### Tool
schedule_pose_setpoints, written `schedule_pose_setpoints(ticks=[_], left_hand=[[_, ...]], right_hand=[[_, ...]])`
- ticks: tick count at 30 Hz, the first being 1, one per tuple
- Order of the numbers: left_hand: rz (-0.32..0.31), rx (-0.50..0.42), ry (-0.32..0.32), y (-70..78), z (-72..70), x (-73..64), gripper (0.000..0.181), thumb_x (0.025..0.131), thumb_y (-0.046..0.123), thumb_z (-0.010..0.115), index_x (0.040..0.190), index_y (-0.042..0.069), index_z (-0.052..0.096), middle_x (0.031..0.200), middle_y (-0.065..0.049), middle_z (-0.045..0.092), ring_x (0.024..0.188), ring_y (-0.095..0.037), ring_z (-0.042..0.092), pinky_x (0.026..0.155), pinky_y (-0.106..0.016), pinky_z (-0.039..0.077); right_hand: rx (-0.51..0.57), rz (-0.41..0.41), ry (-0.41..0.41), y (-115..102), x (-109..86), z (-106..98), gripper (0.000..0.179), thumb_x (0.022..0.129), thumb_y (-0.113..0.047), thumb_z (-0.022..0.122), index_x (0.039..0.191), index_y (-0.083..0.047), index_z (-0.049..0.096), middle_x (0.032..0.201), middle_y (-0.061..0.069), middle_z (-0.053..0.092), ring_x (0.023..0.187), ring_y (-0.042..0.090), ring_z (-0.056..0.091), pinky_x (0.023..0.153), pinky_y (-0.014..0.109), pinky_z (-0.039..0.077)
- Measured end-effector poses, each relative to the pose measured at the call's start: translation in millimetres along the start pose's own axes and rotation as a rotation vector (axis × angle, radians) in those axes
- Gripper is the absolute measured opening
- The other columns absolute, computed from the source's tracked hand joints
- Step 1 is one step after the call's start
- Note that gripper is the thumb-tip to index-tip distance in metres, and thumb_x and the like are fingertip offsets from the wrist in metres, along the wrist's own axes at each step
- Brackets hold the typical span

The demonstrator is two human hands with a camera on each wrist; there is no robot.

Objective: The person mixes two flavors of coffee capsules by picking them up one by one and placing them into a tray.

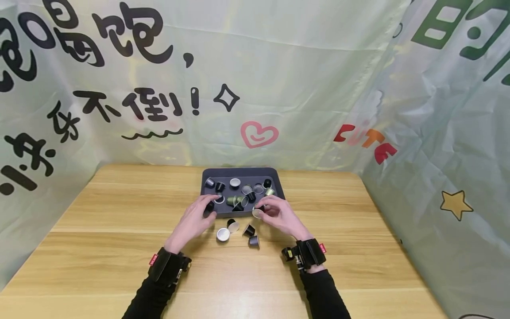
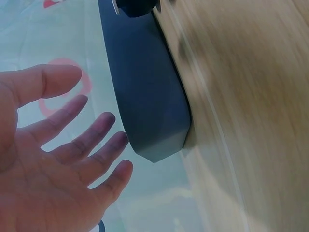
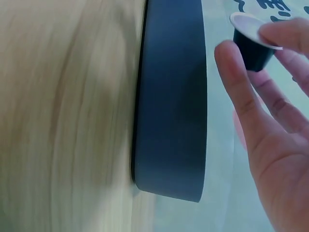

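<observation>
My right hand [image 1: 282,216] pinches a black coffee capsule [image 3: 254,57] with a pale lid between thumb and fingers, over the tray's front right edge. My left hand [image 1: 194,222] hovers at the front left corner of the dark tray [image 1: 239,172], and its spread fingers hold nothing in the left wrist view. A black capsule [image 1: 209,207] shows in the gap between left thumb and fingers in the head view. Inside the tray lie several capsules, among them a white-lidded one [image 1: 235,182], green ones [image 1: 232,201] and black ones.
On the wooden table [image 1: 131,230] before the tray lie several loose capsules: a white-lidded one [image 1: 223,235], a black one [image 1: 249,230] and a grey-blue one [image 1: 253,241]. A printed cloth [image 1: 303,88] hangs behind the table and along its sides.
</observation>
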State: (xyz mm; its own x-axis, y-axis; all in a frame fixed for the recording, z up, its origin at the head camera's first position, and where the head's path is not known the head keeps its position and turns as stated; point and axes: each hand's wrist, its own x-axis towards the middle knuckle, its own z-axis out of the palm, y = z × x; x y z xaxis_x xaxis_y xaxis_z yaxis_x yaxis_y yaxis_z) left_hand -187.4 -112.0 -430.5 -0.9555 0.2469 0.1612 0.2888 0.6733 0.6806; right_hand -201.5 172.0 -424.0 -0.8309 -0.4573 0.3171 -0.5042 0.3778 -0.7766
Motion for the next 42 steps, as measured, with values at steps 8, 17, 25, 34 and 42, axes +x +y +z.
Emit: schedule_pose_setpoints(ticks=[8, 17, 25, 34, 42], left_hand=[[0.002, -0.007, -0.013, 2.5, -0.3, 0.4, 0.056, 0.093, 0.01, 0.061, 0.147, 0.007, 0.048, 0.153, -0.024, 0.044, 0.139, -0.047, 0.045, 0.113, -0.071, 0.034], [-0.01, -0.004, -0.021, 1.9, -1.3, 0.3, 0.056, 0.094, 0.012, 0.061, 0.148, 0.007, 0.047, 0.154, -0.024, 0.043, 0.139, -0.047, 0.044, 0.114, -0.072, 0.032], [-0.011, -0.003, -0.021, 1.6, -1.1, -0.3, 0.055, 0.094, 0.011, 0.061, 0.148, 0.007, 0.047, 0.154, -0.024, 0.043, 0.139, -0.047, 0.044, 0.114, -0.071, 0.032], [-0.017, -0.005, -0.023, 1.7, -0.8, -0.9, 0.054, 0.095, 0.012, 0.061, 0.147, 0.009, 0.048, 0.155, -0.023, 0.043, 0.14, -0.047, 0.044, 0.114, -0.072, 0.03], [-0.024, -0.004, -0.027, 0.7, -0.3, -0.1, 0.055, 0.095, 0.013, 0.061, 0.148, 0.009, 0.047, 0.155, -0.023, 0.043, 0.14, -0.047, 0.044, 0.114, -0.071, 0.031]], right_hand=[[-0.002, -0.039, 0.052, -5.5, 3.5, -0.8, 0.02, 0.089, 0.007, 0.068, 0.109, 0.009, 0.069, 0.12, 0.03, 0.064, 0.105, 0.039, 0.064, 0.093, 0.046, 0.06], [-0.119, -0.042, 0.134, 22.6, 20.6, 0.6, 0.018, 0.093, -0.002, 0.068, 0.11, 0.001, 0.073, 0.121, 0.02, 0.065, 0.095, 0.026, 0.069, 0.081, 0.026, 0.062], [-0.299, -0.025, 0.196, 24.9, 33.7, -1.8, 0.021, 0.094, -0.002, 0.065, 0.114, 0.003, 0.072, 0.115, 0.019, 0.067, 0.08, 0.02, 0.062, 0.069, 0.028, 0.055], [-0.466, 0.072, 0.176, 39.5, 47.4, 3.1, 0.021, 0.094, -0.01, 0.067, 0.114, -0.006, 0.073, 0.118, 0.015, 0.072, 0.111, 0.035, 0.061, 0.098, 0.05, 0.048], [-0.57, 0.121, 0.155, 43.8, 58.0, 9.0, 0.017, 0.09, -0.014, 0.07, 0.106, -0.012, 0.076, 0.111, 0.009, 0.077, 0.11, 0.034, 0.057, 0.096, 0.052, 0.045]])
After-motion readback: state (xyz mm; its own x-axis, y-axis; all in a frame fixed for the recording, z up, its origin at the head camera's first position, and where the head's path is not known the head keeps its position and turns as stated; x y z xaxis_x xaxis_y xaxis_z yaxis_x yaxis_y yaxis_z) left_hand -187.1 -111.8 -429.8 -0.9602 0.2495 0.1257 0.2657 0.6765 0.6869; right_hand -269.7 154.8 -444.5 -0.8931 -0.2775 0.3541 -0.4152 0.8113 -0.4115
